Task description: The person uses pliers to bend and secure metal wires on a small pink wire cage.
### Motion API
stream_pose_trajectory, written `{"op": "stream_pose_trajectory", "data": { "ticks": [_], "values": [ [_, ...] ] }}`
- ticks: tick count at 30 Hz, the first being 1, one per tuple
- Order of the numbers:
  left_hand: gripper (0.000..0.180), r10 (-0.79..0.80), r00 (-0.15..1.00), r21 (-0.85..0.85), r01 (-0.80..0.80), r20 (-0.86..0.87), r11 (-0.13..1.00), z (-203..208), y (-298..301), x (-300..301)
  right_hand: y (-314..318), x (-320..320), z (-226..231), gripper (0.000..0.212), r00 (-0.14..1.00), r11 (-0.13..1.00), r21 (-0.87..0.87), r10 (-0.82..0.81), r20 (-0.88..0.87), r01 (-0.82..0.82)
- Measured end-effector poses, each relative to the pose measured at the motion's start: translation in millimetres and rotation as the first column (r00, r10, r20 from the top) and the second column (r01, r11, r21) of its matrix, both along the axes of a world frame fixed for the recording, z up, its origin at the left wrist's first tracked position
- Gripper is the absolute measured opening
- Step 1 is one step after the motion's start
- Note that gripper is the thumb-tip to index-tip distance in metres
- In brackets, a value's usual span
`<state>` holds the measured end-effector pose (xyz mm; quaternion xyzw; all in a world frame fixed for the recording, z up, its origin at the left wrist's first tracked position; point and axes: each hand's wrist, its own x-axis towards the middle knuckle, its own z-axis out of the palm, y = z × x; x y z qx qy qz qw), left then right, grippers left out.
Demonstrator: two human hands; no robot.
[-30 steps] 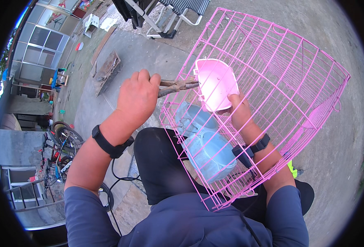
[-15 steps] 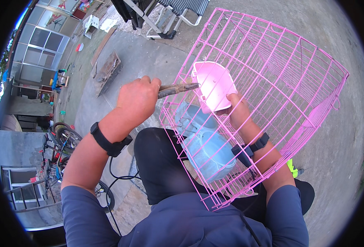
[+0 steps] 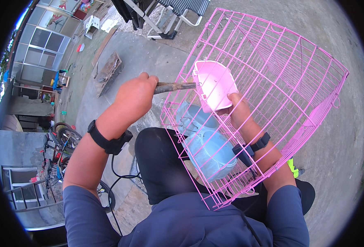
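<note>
A pink wire cage (image 3: 295,142) stands tilted across my lap and to the right. My left hand (image 3: 133,96) is closed around the handles of worn pliers (image 3: 174,87), outside the cage. Their tip meets the cage's left side wires at the rim of a pink plastic bowl (image 3: 215,84); the exact grip of the jaws is too small to tell. Inside the cage, my right hand (image 3: 237,108) holds that bowl by its lower right edge, thumb on the rim. Two light blue rounded plastic pieces, a larger one (image 3: 210,156) and a smaller one (image 3: 196,118), show below the bowl through the wires.
A folding chair (image 3: 165,24) stands ahead on the concrete. A dirty metal tray-like thing (image 3: 108,73) lies to the far left. Bicycles (image 3: 66,138) lean by the building at left. A black cable (image 3: 116,175) hangs from my left wristband. Something bright yellow-green (image 3: 292,168) lies beside my right arm.
My left hand has shifted slightly left and turned a little, and the pliers now look more closed and level. The pink bowl has moved barely to the right.
</note>
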<state>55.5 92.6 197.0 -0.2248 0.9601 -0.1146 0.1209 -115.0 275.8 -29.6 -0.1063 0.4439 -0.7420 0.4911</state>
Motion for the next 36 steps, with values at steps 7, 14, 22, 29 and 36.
{"op": "stream_pose_trajectory", "data": {
  "ticks": [7,14,22,29,36],
  "values": [
    [0.021,0.031,0.999,-0.022,-0.032,-0.016,0.999,-2,-7,7,5,-1,10,0.045,0.990,0.998,0.034,-0.043,-0.133,0.048],
    [0.021,0.036,0.996,0.008,-0.035,-0.082,0.999,-6,-11,26,8,-2,9,0.050,0.983,0.998,0.019,-0.059,-0.172,0.063],
    [0.016,0.198,0.980,0.096,-0.196,-0.012,0.976,-13,-7,35,13,2,13,0.063,0.966,0.998,-0.035,-0.053,-0.253,0.046],
    [0.016,0.241,0.970,0.190,-0.232,-0.026,0.954,-20,-3,44,11,0,14,0.067,0.996,0.999,-0.054,-0.005,-0.084,0.000],
    [0.015,0.253,0.967,0.225,-0.240,-0.032,0.944,-28,-4,51,12,-1,9,0.065,0.998,0.999,-0.029,-0.034,-0.053,0.033]
  ]
}}
